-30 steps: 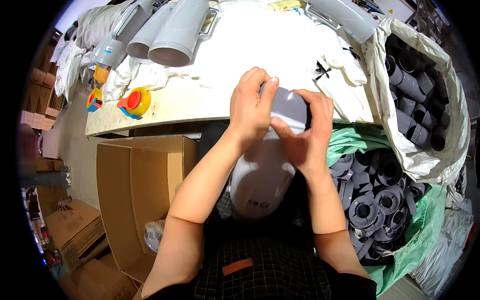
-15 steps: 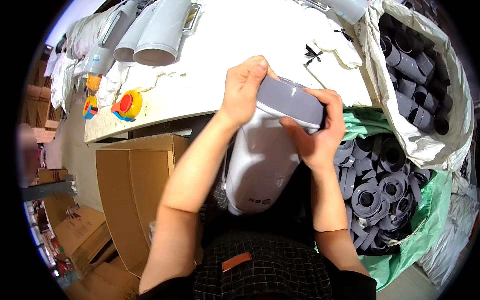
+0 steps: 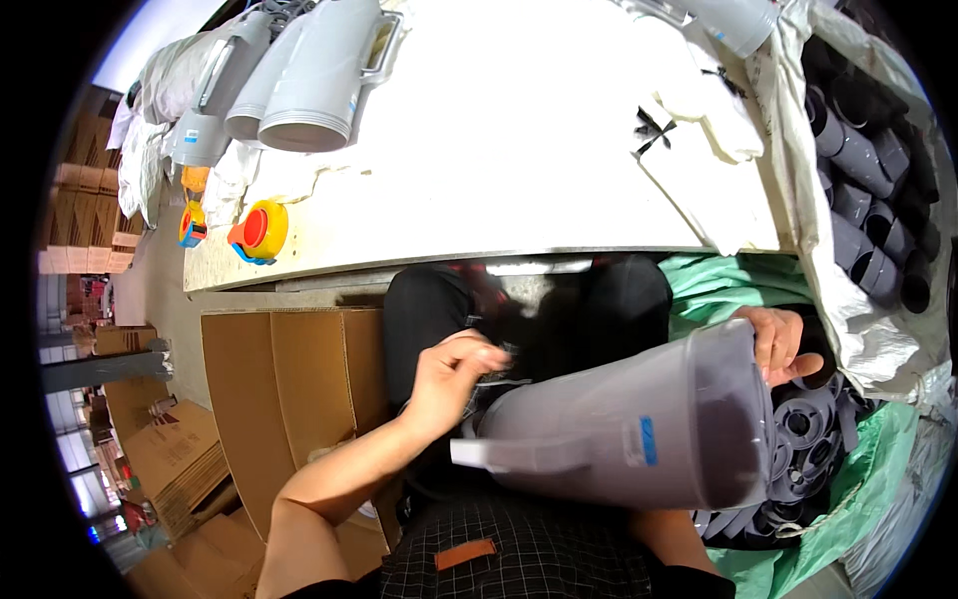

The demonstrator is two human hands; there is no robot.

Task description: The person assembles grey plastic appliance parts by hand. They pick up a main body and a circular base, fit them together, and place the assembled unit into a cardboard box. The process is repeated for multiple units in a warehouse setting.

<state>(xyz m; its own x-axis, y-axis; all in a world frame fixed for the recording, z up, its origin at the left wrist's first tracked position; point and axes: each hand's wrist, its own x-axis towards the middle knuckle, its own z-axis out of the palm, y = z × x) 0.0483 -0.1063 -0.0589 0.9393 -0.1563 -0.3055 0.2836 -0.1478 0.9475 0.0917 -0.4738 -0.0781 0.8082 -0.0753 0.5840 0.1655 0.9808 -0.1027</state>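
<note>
Seated worker at a bench, seen from the head. The grey jug (image 3: 599,419) lies on its side across the lap, below the near edge of the table (image 3: 419,225); its broad dark end (image 3: 731,429) points right, its pale handle (image 3: 539,454) faces the body, and a small blue label (image 3: 648,440) shows near the dark end. The right hand (image 3: 778,344) grips the jug at the far edge of that end — fingers bent over the rim, thumb spread away to the right — while its forearm passes under the jug. The left hand (image 3: 454,374), apart from the jug and just beyond its narrower end, is half curled, the thumb drawn near the forefinger; whether the two meet, or pinch something small, cannot be told through the blur. To the left stands an open carton (image 3: 235,399). On the table, at upper left, lie other jugs (image 3: 317,80) and, nearer the edge, a yellow ring (image 3: 273,232) with a red centre. At right, a white sack (image 3: 848,344) holds dark tubes (image 3: 858,160); below it, a green sack (image 3: 878,469) holds grey rings (image 3: 798,424), partly hidden by the jug.
</note>
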